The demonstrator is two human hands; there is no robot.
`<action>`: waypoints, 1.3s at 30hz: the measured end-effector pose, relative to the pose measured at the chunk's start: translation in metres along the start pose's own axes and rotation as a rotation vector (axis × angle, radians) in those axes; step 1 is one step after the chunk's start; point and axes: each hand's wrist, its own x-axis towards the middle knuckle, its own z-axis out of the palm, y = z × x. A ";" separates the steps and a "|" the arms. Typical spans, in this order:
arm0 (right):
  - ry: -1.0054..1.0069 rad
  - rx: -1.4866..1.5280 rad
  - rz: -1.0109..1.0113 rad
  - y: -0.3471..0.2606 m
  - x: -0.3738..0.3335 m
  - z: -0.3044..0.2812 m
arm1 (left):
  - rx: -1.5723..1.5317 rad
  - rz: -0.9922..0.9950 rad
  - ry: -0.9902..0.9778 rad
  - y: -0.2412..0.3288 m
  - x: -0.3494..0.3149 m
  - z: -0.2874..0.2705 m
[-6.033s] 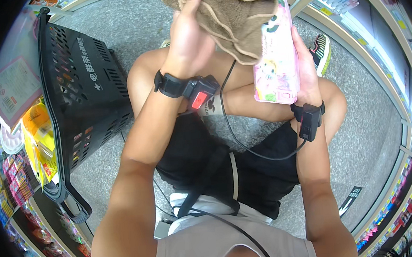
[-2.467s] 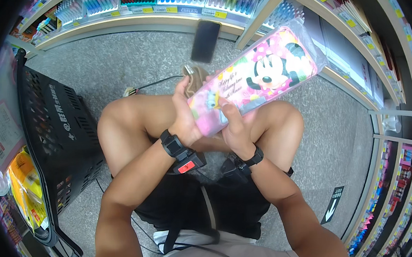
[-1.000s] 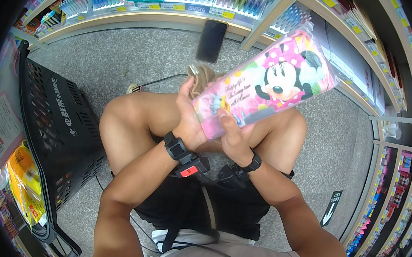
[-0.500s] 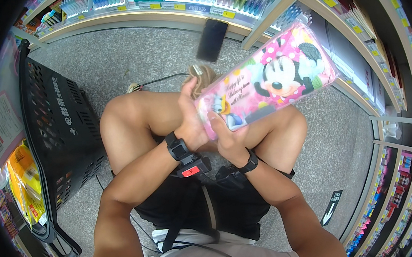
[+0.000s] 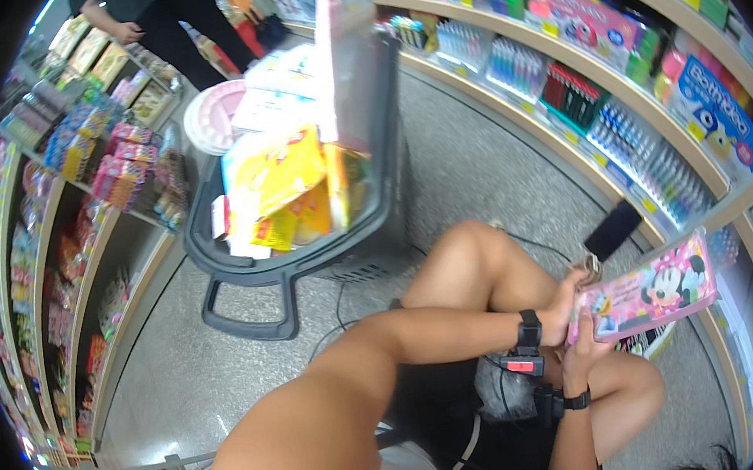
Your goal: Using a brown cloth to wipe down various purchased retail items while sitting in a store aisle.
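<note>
A pink, flat rectangular case with cartoon mouse and duck pictures [image 5: 648, 290] is tilted over my right leg, at the right of the head view. My left hand [image 5: 560, 310] is closed around its near left end. My right hand [image 5: 583, 348] grips the lower edge of that same end, thumb on the printed face. Just past my left fingertips shows a small brown thing [image 5: 588, 267]; its kind is unclear. Dark bands with small boxes are strapped round both wrists.
At my left stands a dark shopping basket [image 5: 283, 268] holding yellow packets [image 5: 282, 173] and pink round containers [image 5: 223, 116]. A black phone [image 5: 612, 229] lies by the pen shelves [image 5: 562, 98]. Goods shelves [image 5: 61, 262] line the far left. Another person [image 5: 188, 28] stands at the back.
The view has swung left, bringing the basket toward the middle and the case to the right side. Both hands still hold the pink case.
</note>
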 end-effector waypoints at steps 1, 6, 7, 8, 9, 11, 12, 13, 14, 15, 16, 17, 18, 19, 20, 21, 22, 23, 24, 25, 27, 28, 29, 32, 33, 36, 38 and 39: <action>-0.059 -0.056 -0.036 0.004 -0.003 -0.001 | 0.023 -0.008 0.013 0.002 -0.001 -0.009; -0.182 -0.086 -0.053 -0.006 0.007 -0.008 | 0.238 0.053 0.080 0.008 -0.020 0.004; -0.206 -0.089 -0.060 -0.012 0.005 -0.006 | 0.229 0.076 0.072 0.008 -0.024 0.007; -0.196 -0.011 -0.041 -0.019 0.002 -0.004 | 0.254 0.098 0.061 0.008 -0.028 0.009; -0.187 0.064 -0.019 -0.025 0.000 -0.004 | 0.277 0.121 0.050 0.007 -0.032 0.010; -0.211 0.061 0.016 -0.036 -0.005 -0.003 | 0.275 0.134 0.025 0.008 -0.044 0.018; -0.206 0.085 0.009 -0.042 -0.009 -0.002 | 0.295 0.147 -0.007 0.008 -0.051 0.020; -0.198 0.109 0.005 -0.054 -0.016 0.001 | 0.314 0.157 -0.036 0.008 -0.058 0.024; -0.209 0.098 0.001 -0.061 -0.021 0.000 | 0.282 0.168 -0.065 0.007 -0.067 0.028; -0.260 0.034 -0.031 -0.067 -0.025 -0.001 | 0.271 0.176 -0.073 0.008 -0.078 0.031; -0.312 -0.024 -0.067 -0.076 -0.032 0.001 | 0.298 0.198 -0.057 0.012 -0.095 0.035; -0.319 -0.032 -0.074 -0.087 -0.039 0.004 | 0.322 0.215 -0.042 0.013 -0.107 0.035; -0.391 -0.067 -0.048 -0.101 -0.048 0.010 | 0.334 0.262 -0.007 0.013 -0.120 0.036; -0.466 -0.098 -0.022 -0.117 -0.059 0.019 | 0.309 0.305 -0.043 0.013 -0.133 0.031; -0.507 -0.088 0.002 -0.132 -0.066 0.026 | 0.289 0.324 -0.032 0.012 -0.152 0.039; -0.503 -0.097 -0.009 -0.141 -0.068 0.030 | 0.270 0.343 -0.020 0.012 -0.171 0.048; -0.650 -0.135 0.028 -0.152 -0.072 0.035 | 0.309 0.414 0.004 0.010 -0.181 0.042; -0.802 -0.169 0.073 -0.159 -0.075 0.042 | 0.300 0.407 0.065 0.013 -0.196 0.042; -0.843 -0.181 0.105 -0.166 -0.082 0.053 | 0.277 0.456 0.067 0.010 -0.212 0.042; -0.846 -0.187 0.093 -0.173 -0.086 0.064 | 0.251 0.506 0.069 0.011 -0.234 0.048; -1.106 -0.206 0.232 -0.185 -0.096 0.086 | 0.226 0.551 0.036 0.010 -0.261 0.030; -1.154 -0.141 0.211 -0.189 -0.101 0.097 | 0.199 0.586 0.067 0.011 -0.284 0.038; -1.151 -0.150 0.201 -0.198 -0.106 0.109 | 0.309 0.669 0.079 0.012 -0.298 0.031; -1.258 0.021 0.585 -0.216 -0.113 0.143 | 0.210 0.859 0.036 0.023 -0.342 0.040; -1.275 0.095 0.605 -0.223 -0.113 0.162 | 0.115 0.881 0.074 0.029 -0.353 0.048; -1.385 0.151 0.740 -0.230 -0.111 0.230 | 0.179 0.888 -0.016 0.049 -0.370 0.032; -1.549 0.189 0.854 -0.224 -0.105 0.285 | 0.151 0.841 -0.018 0.054 -0.370 0.029; -1.525 0.237 0.805 -0.218 -0.109 0.305 | 0.156 0.830 -0.028 0.053 -0.370 0.025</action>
